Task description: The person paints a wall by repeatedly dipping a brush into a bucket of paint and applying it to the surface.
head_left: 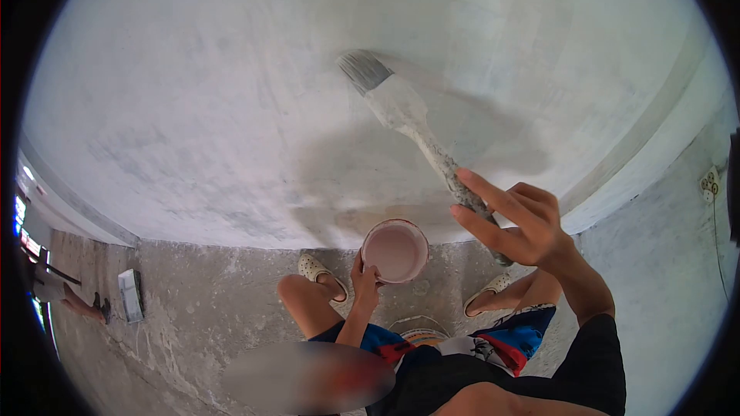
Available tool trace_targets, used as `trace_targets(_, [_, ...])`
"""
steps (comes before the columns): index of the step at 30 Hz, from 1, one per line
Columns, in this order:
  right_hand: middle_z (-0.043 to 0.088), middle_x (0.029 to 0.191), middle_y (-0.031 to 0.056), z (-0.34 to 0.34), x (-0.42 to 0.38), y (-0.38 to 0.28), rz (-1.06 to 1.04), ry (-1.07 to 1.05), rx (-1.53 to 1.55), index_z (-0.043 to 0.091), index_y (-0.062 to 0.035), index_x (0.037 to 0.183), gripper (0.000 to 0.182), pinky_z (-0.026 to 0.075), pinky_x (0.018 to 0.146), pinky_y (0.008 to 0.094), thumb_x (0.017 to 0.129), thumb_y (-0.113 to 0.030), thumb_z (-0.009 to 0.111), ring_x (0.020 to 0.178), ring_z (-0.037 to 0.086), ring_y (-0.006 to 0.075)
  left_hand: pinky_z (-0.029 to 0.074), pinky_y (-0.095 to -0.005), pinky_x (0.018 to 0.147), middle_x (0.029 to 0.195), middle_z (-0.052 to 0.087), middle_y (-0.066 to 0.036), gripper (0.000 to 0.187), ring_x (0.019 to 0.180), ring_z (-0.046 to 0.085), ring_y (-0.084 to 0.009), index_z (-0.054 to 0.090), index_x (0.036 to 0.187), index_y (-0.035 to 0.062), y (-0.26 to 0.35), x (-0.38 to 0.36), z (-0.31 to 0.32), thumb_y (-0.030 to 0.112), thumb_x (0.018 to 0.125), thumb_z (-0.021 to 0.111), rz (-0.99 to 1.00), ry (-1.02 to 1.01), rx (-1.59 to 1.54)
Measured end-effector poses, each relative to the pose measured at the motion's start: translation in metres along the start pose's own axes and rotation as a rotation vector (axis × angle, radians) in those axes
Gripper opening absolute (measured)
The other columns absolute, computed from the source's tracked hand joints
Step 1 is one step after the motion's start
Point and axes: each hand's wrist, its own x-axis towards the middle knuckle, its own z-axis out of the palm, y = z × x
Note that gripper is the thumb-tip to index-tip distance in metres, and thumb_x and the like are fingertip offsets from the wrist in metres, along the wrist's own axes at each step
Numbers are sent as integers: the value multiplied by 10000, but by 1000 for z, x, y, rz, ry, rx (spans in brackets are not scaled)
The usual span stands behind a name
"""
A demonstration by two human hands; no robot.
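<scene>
My right hand (524, 223) is closed around the speckled handle of a wide paintbrush (401, 104). The brush slants up and to the left, and its grey-stained bristles are at the whitish wall (231, 108), either touching it or very close. Lower down, my left hand (365, 281) grips the near left side of a small round tub (395, 251). Inside the tub is a pale pinkish liquid that looks like paint. Shadows of the brush and my arm fall on the wall.
Between my legs, partly hidden, is a bucket (424, 334) with a wire handle. A rectangular tray-like object (131, 295) lies on the stained concrete floor (208, 285). At far left another person's leg (83, 306) shows. An electrical socket (710, 183) with a cord is on the right wall.
</scene>
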Motion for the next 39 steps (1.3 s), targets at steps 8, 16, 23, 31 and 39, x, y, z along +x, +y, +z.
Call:
trace_targets(8, [565,1330,169,41,-76,-28,13,-292,-9,642,-144,1119,368,450,494,190,755,-102,614,502,531,45,514,-279,518,1176,533,-44,722,721,589,-134,405,1436,104,13,-8,8,-42,731,451,-18,49,24])
trace_targets(16, [551,1344,155,55,-129,-41,144,-498,109,643,-129,1147,419,493,529,239,727,-119,648,595,640,112,516,-272,512,1148,542,-47,721,691,573,-123,396,1438,95,5,-3,3,-46,733,448,-12,5,22])
trace_targets(23, [532,1383,79,21,-124,-53,477,-647,495,548,-166,1285,860,539,666,366,472,-173,829,732,670,243,489,-258,479,1061,559,-40,693,641,542,-94,403,1424,58,1,0,3,-37,741,464,12,-4,46])
trace_targets(31, [616,1274,46,13,-170,-95,402,-696,644,595,-203,1187,530,543,623,369,689,-50,695,658,661,283,472,-241,515,1136,573,-65,709,684,553,-101,397,1444,76,-6,-2,27,-98,760,455,-16,-6,116])
trace_targets(39, [631,1251,53,43,-191,-106,489,-708,594,602,-202,1148,412,547,636,401,759,-69,626,666,668,309,555,-281,628,1319,509,-62,746,972,614,-194,395,1444,88,-10,0,40,-68,717,454,-48,-120,209])
